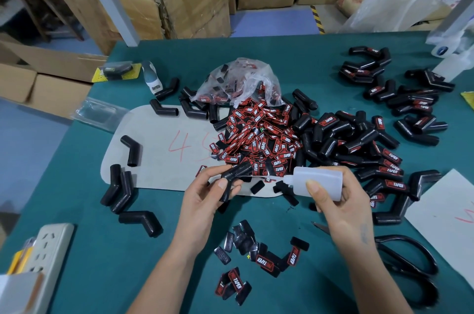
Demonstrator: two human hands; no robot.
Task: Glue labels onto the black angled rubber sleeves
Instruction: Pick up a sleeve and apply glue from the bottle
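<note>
Leaning over the green table [333,249], the person has the left hand [205,193] curled round one black angled sleeve [232,175], thumb laid along its lower leg and fingers wrapped behind, holding it up just above the pale grey mat [154,144]. The right hand [336,198] grips a translucent glue bottle [318,181] laid almost on its side, thumb across its body, the nozzle pointing left toward the sleeve but not quite touching it. This looks like the gluing step: adhesive is about to go onto the sleeve's flat side, or has only just been put there; I cannot see any bead of glue from here. Just beyond the hands lies the heap of red-and-black labels [256,139] spilling from a clear plastic bag [238,82]; a few more labels [264,259] lie nearer the body. Bare sleeves [120,190] are scattered to the left, labelled sleeves [384,159] piled to the right. The next move probably calls for bringing the nozzle tip onto the sleeve with a light squeeze, then freeing the right hand to pick a single label and press it square. Black scissors [410,262] rest by the right forearm.
</note>
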